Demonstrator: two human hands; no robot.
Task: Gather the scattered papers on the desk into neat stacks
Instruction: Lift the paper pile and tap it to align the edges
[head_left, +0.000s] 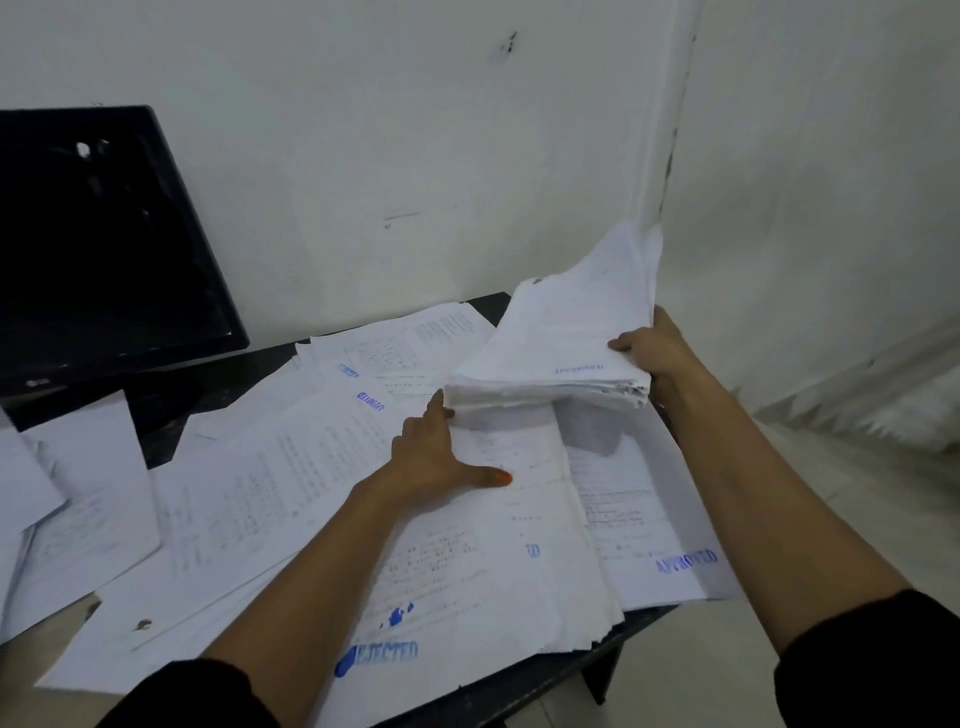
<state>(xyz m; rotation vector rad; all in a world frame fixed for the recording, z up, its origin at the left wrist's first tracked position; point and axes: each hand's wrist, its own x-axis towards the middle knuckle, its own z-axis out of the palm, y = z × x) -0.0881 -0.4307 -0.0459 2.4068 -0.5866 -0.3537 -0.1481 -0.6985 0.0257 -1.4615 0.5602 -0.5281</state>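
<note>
Head view: a thick bundle (561, 348) at two o'clock is gripped by the right hand (649, 348); loose sheets (311, 467) are pressed by the flat-fingered left hand (436, 457). Gathering is judged under way; sheets at nine o'clock are to be collected next.

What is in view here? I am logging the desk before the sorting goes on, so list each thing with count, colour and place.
Thick stack of white printed papers: one, white with a blue stamp, lifted above the desk's far right.
Loose white printed sheets: many, count unclear, white with blue APPROVED and REJECTED stamps, spread overlapping across the desk.
Dark desk top: one, black, under the sheets.
Black flat monitor: one, screen off, far left on the desk.
White walls: two, meeting in a corner behind the desk.
Left hand: flat on the sheets, fingertips at the stack's near left corner.
Right hand: grips the stack's right edge.
</note>
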